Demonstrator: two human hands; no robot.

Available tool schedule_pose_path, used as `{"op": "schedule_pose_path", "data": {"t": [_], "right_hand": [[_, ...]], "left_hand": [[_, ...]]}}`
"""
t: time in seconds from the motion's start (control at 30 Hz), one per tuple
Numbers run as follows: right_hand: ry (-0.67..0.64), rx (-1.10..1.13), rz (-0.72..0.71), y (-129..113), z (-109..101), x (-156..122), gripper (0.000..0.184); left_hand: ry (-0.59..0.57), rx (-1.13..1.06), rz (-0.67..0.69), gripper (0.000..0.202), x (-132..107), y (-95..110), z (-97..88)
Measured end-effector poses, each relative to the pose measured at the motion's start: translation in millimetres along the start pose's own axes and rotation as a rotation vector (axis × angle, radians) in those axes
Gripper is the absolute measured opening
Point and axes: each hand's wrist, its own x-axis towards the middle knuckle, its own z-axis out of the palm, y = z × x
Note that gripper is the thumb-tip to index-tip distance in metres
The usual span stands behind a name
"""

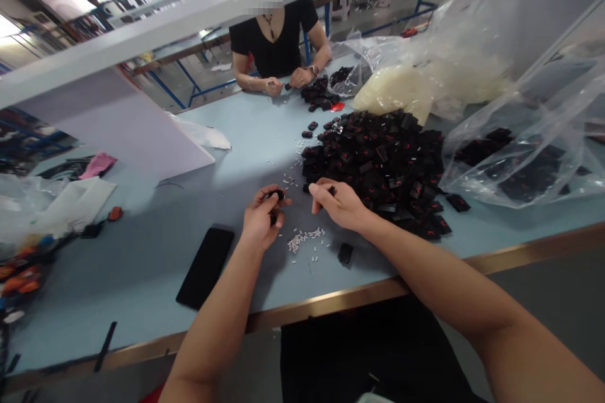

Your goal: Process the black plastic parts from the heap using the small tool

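Observation:
My left hand is closed around small black plastic parts, one at the fingertips and another lower by the palm. Just right of it, my right hand has its fingers curled, with a small black piece showing between them. That hand is at the near left edge of a large heap of black plastic parts with red marks. Below and between both hands lie many small white pins. One single black part rests near the table's front edge.
A black phone lies left of my left arm. Clear plastic bags stand right of the heap. A white panel rises at the left, under a long white beam. Across the table, a person handles small black parts.

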Motion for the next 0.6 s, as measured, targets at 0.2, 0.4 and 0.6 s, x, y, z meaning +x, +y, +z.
{"op": "schedule_pose_path", "data": {"t": [0.2, 0.4, 0.6], "right_hand": [[-0.324, -0.266, -0.241, 4.4, 2.1, -1.0, 0.022], [-0.635, -0.634, -0.146, -0.3, -2.1, -2.2, 0.011], [-0.724, -0.862, -0.097, -1.0, 2.2, -5.0, 0.014]], "left_hand": [[0.02, 0.019, 0.036, 0.038, 3.9, -0.8, -3.9], [-0.033, 0.047, -0.015, 0.036, 1.5, -0.7, -1.8], [-0.043, 0.067, -0.024, 0.036, -0.2, -1.3, -0.6]]}}
